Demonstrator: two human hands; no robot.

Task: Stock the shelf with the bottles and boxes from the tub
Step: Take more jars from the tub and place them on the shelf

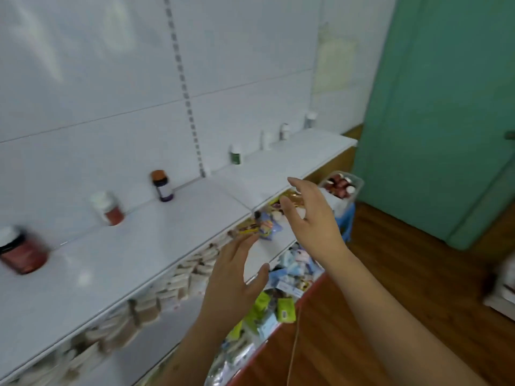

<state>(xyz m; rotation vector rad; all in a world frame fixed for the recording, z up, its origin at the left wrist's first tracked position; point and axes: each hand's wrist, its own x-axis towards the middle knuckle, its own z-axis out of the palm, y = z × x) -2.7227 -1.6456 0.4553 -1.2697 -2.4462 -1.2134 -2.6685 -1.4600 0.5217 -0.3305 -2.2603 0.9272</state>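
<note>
A white shelf (145, 246) runs from lower left to upper right with several bottles along its back: a red one (22, 253), a white-capped red one (108, 208), a purple one with an orange cap (163, 186), a green one (235, 154) and white ones (284, 132) farther off. My left hand (234, 277) hovers open at the shelf's front edge, holding nothing. My right hand (312, 215) is raised open beyond it, empty. A clear tub (359, 182) with red-capped bottles stands past the shelf's far end on a blue stool (347, 221).
Lower shelves hold rows of beige boxes (172, 285), colourful packets (264, 225) and blue and green boxes (287, 274). A green door (446, 107) stands to the right above a wooden floor (404, 260). White tiled wall (83, 79) behind the shelf.
</note>
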